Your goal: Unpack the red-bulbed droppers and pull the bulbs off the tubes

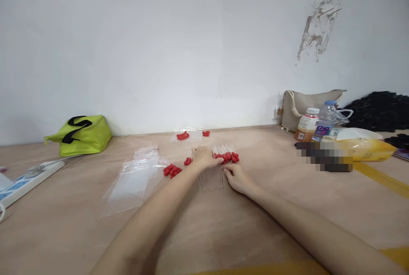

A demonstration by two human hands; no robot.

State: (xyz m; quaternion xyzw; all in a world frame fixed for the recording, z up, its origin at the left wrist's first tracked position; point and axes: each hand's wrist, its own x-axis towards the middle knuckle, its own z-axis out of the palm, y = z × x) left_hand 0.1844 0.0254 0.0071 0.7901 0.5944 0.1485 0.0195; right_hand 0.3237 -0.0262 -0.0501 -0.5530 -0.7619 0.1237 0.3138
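Observation:
A row of thin, pale sticks (211, 180) with red bulb ends lies on the table in front of me. My left hand (204, 157) rests across the row from above, thumb stretched to the right and the fingertips partly hidden. At the row's right side, my right hand (238, 178) touches the sticks with bent fingers, thumb and forefinger apart. Between and beyond my hands are more red bulbs (226, 157), whose sticks point away toward the wall. Left of my left forearm sits a cluster of red bulbs (171, 170).
Flat clear bags (131, 179) lie to the left. A bagged bundle of red-tipped sticks (183, 136) is near the wall. At far left are a lime-green bag (84, 136) and a power strip (35, 179). Bottles (307, 126), a tissue pack (370, 149) and a grey bag (315, 100) stand right.

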